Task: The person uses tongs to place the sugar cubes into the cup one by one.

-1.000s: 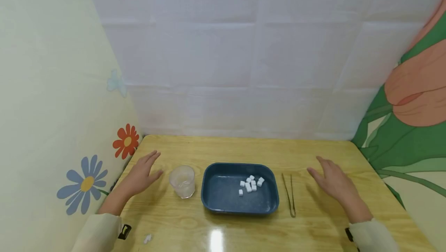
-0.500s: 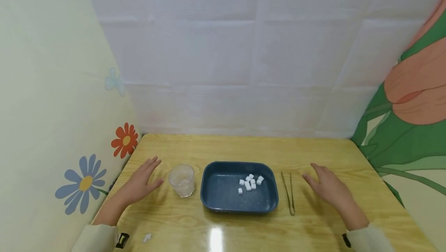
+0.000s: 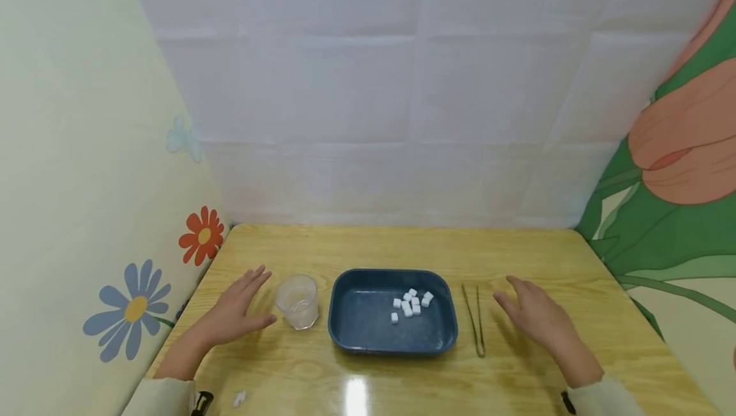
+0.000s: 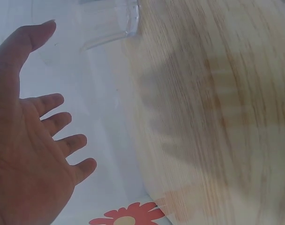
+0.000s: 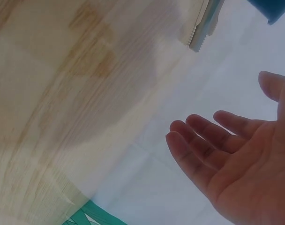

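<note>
Thumb apart and fingers extended, my left hand [image 3: 234, 308] hovers just left of a clear drinking glass [image 3: 298, 302], holding nothing. In the left wrist view the glass [image 4: 109, 21] shows past the thumb of that hand [image 4: 34, 154]. A dark blue tray [image 3: 356, 326] stands in the middle of the table, with several small white cubes [image 3: 407, 308] grouped in its right half. Metal tongs [image 3: 480, 333] lie to its right, tips pointing away. Just beyond them hangs my right hand [image 3: 540, 317], its fingers loosely spread and nothing in it. The right wrist view shows the serrated tips of the tongs [image 5: 198, 40].
A small white piece [image 3: 239, 398] lies on the wooden table [image 3: 287, 371] near its front left. White cloth [image 3: 368, 115] hangs behind the table. Flower-printed sheets rise on the left [image 3: 69, 179] and right [image 3: 684, 231].
My right hand has come a little left and lower, closer to the tongs. The left hand has moved slightly toward the glass. Glass, tray, cubes and tongs stay in place.
</note>
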{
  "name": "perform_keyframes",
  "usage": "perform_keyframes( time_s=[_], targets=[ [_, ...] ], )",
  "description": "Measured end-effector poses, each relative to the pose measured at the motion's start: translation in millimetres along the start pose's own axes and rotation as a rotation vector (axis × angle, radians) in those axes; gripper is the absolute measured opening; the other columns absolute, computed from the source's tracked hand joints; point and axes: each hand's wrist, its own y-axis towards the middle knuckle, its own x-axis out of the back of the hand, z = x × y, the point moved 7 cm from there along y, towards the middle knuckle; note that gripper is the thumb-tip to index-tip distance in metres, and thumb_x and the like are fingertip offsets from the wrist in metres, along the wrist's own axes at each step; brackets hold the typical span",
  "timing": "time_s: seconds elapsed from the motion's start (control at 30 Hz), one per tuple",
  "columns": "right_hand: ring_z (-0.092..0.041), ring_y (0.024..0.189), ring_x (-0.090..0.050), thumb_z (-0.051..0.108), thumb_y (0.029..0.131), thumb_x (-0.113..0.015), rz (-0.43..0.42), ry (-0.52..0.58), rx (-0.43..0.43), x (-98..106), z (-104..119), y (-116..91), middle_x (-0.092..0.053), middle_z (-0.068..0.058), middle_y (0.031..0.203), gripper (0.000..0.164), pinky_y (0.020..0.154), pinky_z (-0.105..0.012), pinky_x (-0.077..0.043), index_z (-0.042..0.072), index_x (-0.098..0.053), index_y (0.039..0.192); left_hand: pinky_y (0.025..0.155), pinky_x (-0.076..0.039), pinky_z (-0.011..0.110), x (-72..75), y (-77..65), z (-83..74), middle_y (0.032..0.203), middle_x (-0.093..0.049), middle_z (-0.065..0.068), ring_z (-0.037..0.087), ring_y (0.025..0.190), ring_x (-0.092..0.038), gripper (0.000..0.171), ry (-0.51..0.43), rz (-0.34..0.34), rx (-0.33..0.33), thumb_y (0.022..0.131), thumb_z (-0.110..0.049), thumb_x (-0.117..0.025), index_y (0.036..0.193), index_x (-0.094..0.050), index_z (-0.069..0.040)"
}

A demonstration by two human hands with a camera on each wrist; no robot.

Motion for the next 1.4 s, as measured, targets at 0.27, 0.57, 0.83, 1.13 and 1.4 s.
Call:
perform_keyframes(
  time_s=[0.27, 0.57, 0.83, 1.13, 1.4],
  targets=[
    [-0.051, 0.108, -0.049, 0.061, 0.093, -0.034, -0.001, -0.002, 0.02, -3, 12, -4, -0.051, -0.035, 0.12, 0.079, 0.079, -0.061, -0.044, -0.009, -0.049, 0.125, 0.1, -0.027, 0.066, -8.4, -1.5, -5.1, 0.149, -0.03, 0.016, 0.044, 0.135, -0.024, 0.093, -0.065, 0.064, 0.021, 0.075, -0.05, -0.073, 0.146, -0.029, -0.011],
    [-0.048, 0.106, -0.053, 0.052, 0.094, -0.045, 0.077, 0.005, 0.014, -15, 25, -8, -0.054, -0.032, 0.119, 0.067, 0.08, -0.058, -0.046, -0.008, -0.051, 0.123, 0.103, -0.027, 0.063, -15.8, -2.4, -5.2, 0.15, -0.03, 0.015, 0.043, 0.136, -0.025, 0.101, -0.114, 0.094, 0.023, 0.071, -0.059, -0.072, 0.148, -0.026, -0.011],
    [-0.045, 0.102, -0.057, 0.051, 0.093, -0.047, 0.124, 0.015, -0.019, -23, 27, -10, -0.056, -0.03, 0.116, 0.065, 0.079, -0.056, -0.048, -0.008, -0.052, 0.121, 0.102, -0.028, 0.063, -22.2, -2.0, -8.9, 0.148, -0.033, 0.016, 0.045, 0.134, -0.027, 0.102, -0.106, 0.079, 0.026, 0.07, -0.061, -0.071, 0.146, -0.028, -0.008],
    [-0.042, 0.095, -0.06, 0.048, 0.092, -0.051, 0.146, 0.012, -0.02, -31, 31, -12, -0.061, -0.026, 0.111, 0.061, 0.074, -0.055, -0.049, -0.008, -0.055, 0.117, 0.104, -0.029, 0.059, -32.2, 1.2, -10.8, 0.147, -0.034, 0.017, 0.041, 0.133, -0.031, 0.105, -0.108, 0.068, 0.036, 0.069, -0.065, -0.069, 0.146, -0.028, -0.007],
    [-0.026, 0.073, -0.061, 0.051, 0.091, -0.051, 0.182, -0.011, -0.057, -36, 36, -12, -0.064, -0.011, 0.086, 0.051, 0.056, -0.043, -0.047, 0.0, -0.059, 0.099, 0.105, -0.031, 0.055, -35.4, 3.8, -12.0, 0.144, -0.039, 0.012, 0.035, 0.132, -0.036, 0.103, -0.167, 0.067, 0.056, 0.068, -0.057, -0.074, 0.146, -0.029, -0.008]
  ],
)
